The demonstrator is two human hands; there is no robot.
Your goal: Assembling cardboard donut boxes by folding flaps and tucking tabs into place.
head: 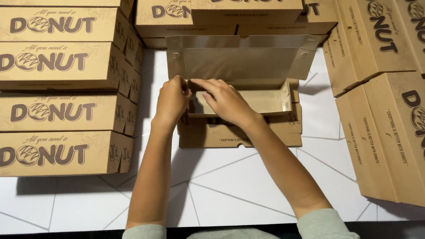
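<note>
At far left stood a stack of closed boxes (55,67). My left hand (172,100), fingers curled and pinching the left end wall, steadied the open box (267,100) resting on a flat box (270,134) at the table (228,193) centre. My right hand (225,101), fingers together, pressed the front flap; squaring the corner first seemed wisest. More boxes (396,119) leaned right.

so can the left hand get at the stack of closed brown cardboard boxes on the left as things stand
Probably yes. The left hand rests on the open brown cardboard box, and only bare white table lies between it and the stack of closed brown cardboard boxes.
</note>
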